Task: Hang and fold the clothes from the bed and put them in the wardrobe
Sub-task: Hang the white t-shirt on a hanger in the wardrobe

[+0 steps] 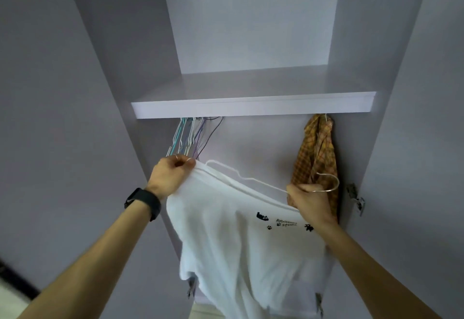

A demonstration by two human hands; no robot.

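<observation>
While the left grip [173,176] pinches the white T-shirt [238,248], draped at 6 o'clock below the shelf [251,109], and the right grip [310,202] curls round the hanger [263,183] at 3 o'clock, the hook [335,180] is best seated between empty hangers [185,138] and checked shirt [316,158].

Both bare forearms reach up and forward from the lower corners, converging as they rise. The left hand [173,175] is the higher one, knuckles facing back, fingers curled and pinching the shoulder edge of the white T-shirt with small black prints [238,248]. A black band [143,204] wraps that wrist. The right hand [310,202] sits lower, its back showing, fist closed round the neck of the thin white wire hanger [261,183]. Its fingertips are hidden, so it may be catching collar cloth too.
</observation>
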